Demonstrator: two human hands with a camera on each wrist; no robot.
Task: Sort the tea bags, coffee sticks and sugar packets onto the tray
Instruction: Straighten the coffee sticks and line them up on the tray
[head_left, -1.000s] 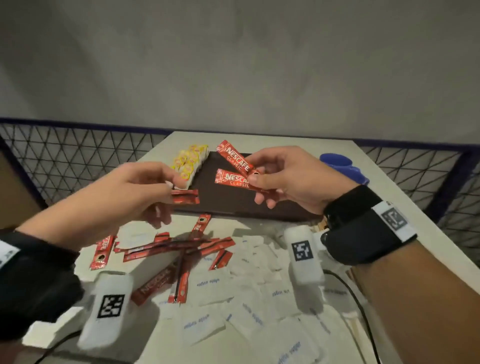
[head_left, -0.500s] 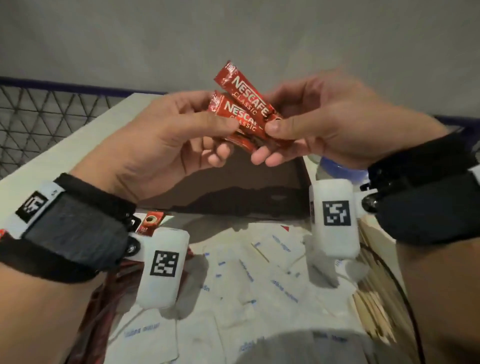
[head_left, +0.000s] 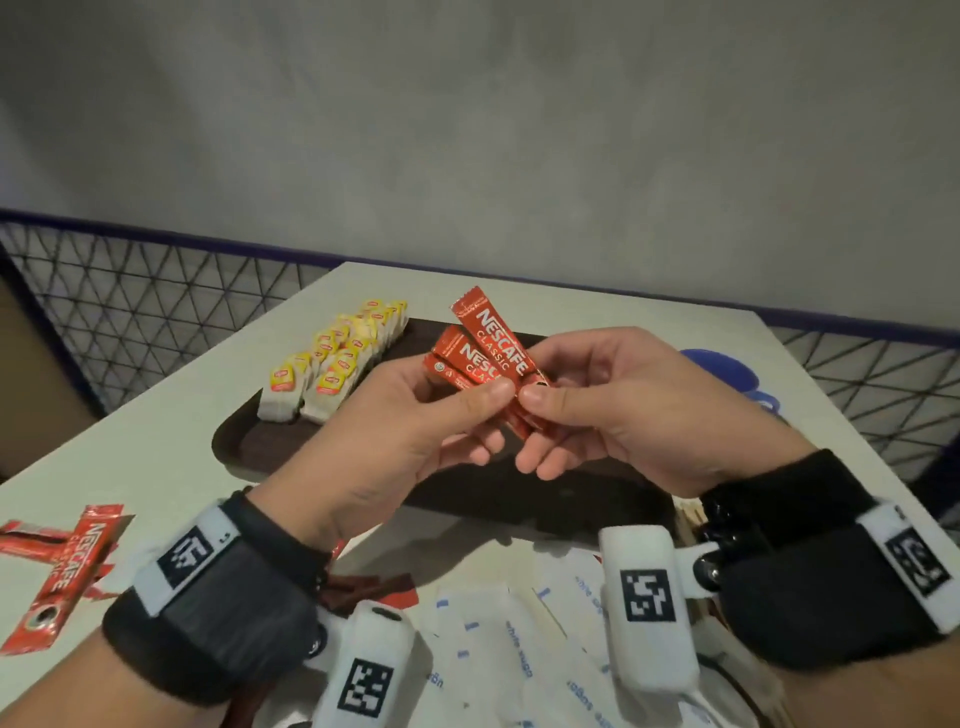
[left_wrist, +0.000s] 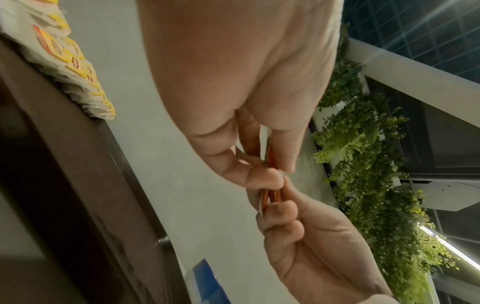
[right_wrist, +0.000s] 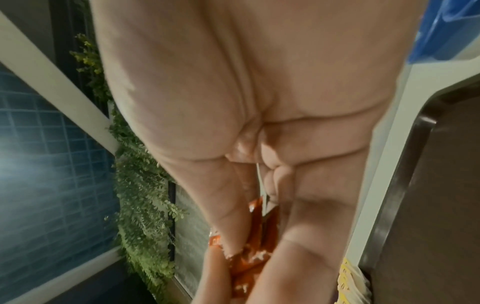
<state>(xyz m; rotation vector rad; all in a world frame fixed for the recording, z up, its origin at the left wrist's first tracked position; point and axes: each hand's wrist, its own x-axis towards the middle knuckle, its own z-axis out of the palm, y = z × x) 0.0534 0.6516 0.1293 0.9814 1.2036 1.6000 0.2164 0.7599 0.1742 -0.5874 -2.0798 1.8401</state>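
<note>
Both hands hold a small bunch of red coffee sticks (head_left: 483, 353) in the air above the dark brown tray (head_left: 244, 441). My left hand (head_left: 467, 410) pinches the sticks from the left, and my right hand (head_left: 540, 405) pinches their lower ends from the right. The same sticks (left_wrist: 270, 197) show edge-on in the left wrist view and as coffee sticks (right_wrist: 257, 222) between the fingers in the right wrist view. Yellow-tagged tea bags (head_left: 337, 358) stand in rows on the tray's far left end. White sugar packets (head_left: 519, 649) lie on the table near me.
More red coffee sticks (head_left: 62, 566) lie loose on the white table (head_left: 156, 415) at the near left. A blue object (head_left: 727, 374) sits behind my right hand. A wire mesh railing (head_left: 156, 296) runs round the table's far sides.
My left hand brought its coffee sticks to the ones in my right hand; both hands now hold the bunch together. The view has tilted back down onto the tray.
</note>
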